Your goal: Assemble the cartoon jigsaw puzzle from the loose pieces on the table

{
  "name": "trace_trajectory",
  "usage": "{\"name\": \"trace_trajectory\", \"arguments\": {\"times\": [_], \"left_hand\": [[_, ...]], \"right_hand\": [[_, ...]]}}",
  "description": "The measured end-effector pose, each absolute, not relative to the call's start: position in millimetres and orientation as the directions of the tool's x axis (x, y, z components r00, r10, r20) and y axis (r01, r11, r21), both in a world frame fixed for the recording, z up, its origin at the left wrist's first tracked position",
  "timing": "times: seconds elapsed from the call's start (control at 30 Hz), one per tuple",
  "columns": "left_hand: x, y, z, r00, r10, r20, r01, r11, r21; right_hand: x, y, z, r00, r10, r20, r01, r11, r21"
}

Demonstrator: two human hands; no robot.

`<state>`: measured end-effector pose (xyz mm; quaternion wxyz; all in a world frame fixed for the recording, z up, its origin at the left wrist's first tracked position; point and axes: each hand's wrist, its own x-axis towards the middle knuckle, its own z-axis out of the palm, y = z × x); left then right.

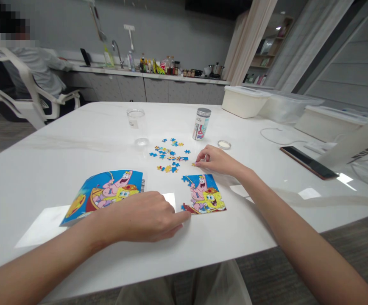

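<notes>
A partly assembled jigsaw puzzle (204,192) lies flat, showing a pink starfish and a yellow sponge character; its left edge is ragged. My left hand (152,216) rests beside it, index finger stretched to its lower left edge, the other fingers loosely curled and holding nothing. Above the puzzle, my right hand (214,160) pinches a small puzzle piece (193,164) close to the tabletop. Loose puzzle pieces (168,154), mostly blue with some yellow, are scattered left of that hand. A picture sheet (107,190) with the same characters lies partly behind my left forearm.
Behind the pieces stand a clear jar (137,127) and a lidded jar (201,124) with colourful contents. A round lid (224,145) lies near my right hand. Farther right are a phone (308,162), a cable and storage boxes (246,101). A person (40,67) sits at the back left.
</notes>
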<state>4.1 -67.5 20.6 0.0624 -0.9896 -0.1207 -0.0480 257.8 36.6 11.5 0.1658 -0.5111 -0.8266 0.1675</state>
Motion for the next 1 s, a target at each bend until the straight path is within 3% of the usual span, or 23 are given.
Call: {"name": "trace_trajectory", "arguments": {"times": [0.2, 0.63, 0.87, 1.0], "left_hand": [[5.7, -67.5, 22.1, 0.967, 0.252, 0.037, 0.255, -0.96, -0.117], [5.9, -67.7, 23.0, 0.969, 0.246, 0.036, 0.249, -0.96, -0.13], [6.9, -67.5, 25.5, 0.966, 0.26, -0.003, 0.257, -0.957, -0.134], [6.5, -68.4, 24.1, 0.966, 0.26, -0.003, 0.258, -0.956, -0.138]], "right_hand": [[256.1, 37.8, 8.8, -0.431, 0.896, 0.109, 0.778, 0.431, -0.457], [248.9, 30.0, 18.4, -0.455, 0.888, 0.067, 0.765, 0.428, -0.481], [244.5, 22.7, 27.9, -0.536, 0.842, 0.06, 0.641, 0.452, -0.62], [241.3, 19.9, 23.7, -0.573, 0.81, 0.124, 0.618, 0.526, -0.584]]}}
